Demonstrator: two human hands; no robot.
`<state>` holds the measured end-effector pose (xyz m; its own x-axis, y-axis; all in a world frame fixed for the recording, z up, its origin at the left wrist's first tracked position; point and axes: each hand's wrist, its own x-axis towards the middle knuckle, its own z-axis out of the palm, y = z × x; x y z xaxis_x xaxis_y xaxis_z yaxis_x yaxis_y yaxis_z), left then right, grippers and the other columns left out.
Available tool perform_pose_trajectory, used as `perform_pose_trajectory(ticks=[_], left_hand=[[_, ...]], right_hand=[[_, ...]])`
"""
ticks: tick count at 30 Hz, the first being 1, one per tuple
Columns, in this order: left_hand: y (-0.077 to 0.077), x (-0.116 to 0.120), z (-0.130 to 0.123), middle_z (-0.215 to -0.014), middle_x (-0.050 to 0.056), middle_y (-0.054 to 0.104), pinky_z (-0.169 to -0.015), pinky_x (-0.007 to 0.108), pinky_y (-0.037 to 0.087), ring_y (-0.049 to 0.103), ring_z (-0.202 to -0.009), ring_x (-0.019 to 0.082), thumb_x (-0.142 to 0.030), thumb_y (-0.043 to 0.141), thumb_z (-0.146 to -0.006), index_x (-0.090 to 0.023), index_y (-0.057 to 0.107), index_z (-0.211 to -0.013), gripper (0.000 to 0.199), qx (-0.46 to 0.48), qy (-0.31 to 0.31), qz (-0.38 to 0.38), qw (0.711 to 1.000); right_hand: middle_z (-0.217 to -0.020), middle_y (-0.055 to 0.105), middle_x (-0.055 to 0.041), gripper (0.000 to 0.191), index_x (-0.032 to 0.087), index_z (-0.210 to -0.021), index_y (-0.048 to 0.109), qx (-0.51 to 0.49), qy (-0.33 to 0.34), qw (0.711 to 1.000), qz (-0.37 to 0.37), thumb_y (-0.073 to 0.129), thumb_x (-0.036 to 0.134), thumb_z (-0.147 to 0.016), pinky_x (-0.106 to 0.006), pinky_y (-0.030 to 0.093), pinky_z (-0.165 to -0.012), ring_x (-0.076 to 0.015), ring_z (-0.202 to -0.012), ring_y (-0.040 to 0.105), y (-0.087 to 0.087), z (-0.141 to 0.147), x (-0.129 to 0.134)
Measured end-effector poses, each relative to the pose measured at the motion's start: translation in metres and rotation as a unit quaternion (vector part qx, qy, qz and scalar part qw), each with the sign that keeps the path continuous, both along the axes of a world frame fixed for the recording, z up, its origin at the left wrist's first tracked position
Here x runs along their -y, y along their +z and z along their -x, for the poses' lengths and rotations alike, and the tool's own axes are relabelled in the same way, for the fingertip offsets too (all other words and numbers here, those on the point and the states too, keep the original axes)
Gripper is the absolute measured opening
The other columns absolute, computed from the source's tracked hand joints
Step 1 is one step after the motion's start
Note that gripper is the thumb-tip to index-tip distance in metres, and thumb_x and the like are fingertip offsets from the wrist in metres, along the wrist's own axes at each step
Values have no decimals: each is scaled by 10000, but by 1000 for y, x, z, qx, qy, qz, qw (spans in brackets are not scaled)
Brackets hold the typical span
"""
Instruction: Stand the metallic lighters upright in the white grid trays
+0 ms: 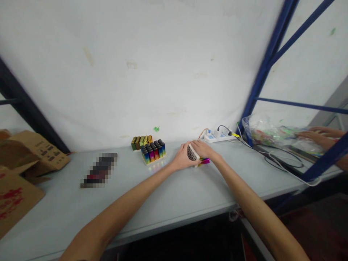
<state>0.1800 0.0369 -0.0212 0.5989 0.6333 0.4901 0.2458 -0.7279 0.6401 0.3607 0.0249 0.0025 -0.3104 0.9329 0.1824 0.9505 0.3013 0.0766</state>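
Note:
Both my hands are on a white tray with holes (pixel 191 153), which is tilted on its side near the middle of the table. My left hand (pixel 182 158) grips its near left side, fingers curved over the top. Across its top and back lies my right hand (pixel 202 149), fingers bent around it. Pink and yellow shiny cylinders (pixel 204 161) show beside the tray under my right hand. To the left stands a block of multicoloured cylinders with dark tops (pixel 153 152) in a clear holder. Behind it is a group of green and yellow cylinders (pixel 141 141).
Cardboard boxes (pixel 35 150) lie at the far left, with a pixelated dark object (pixel 100 169) nearer. A power strip (pixel 220 135) with cables sits against the wall. Right of a blue metal post (pixel 261 79), another person's hands (pixel 320 133) touch plastic bags (pixel 269 128).

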Motion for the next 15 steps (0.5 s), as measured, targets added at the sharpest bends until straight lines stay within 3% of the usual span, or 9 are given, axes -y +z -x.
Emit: perform_pose_trajectory(ticks=[5, 11, 15], left_hand=[[-1, -2, 4, -1425, 154, 546, -1232, 509, 385, 523, -1390, 366, -453, 928, -624, -191, 430, -1491, 1033, -13, 11, 2, 1000], [-3, 2, 13, -1478, 188, 484, -1238, 510, 387, 502, -1414, 380, -518, 895, -649, -144, 361, -1546, 1109, -36, 17, 16, 999], [-6, 3, 21, -1486, 176, 470, -1222, 513, 410, 521, -1390, 376, -523, 892, -652, -171, 365, -1553, 1101, -31, 10, 18, 999]], right_hand=[[-1350, 657, -216, 305, 95, -1294, 644, -15, -16, 1000, 14, 439, 172, -1081, -393, 449, -1059, -295, -1235, 608, 0, -6, 0], [-1190, 748, -202, 306, 116, -1172, 706, -78, -56, 995, 38, 424, 182, -1074, -357, 476, -947, -290, -1086, 692, -4, -17, -2], [-1235, 754, -170, 383, 133, -1170, 721, -145, -71, 986, 39, 352, 192, -1082, -331, 468, -966, -266, -1118, 689, -10, -26, 0]])
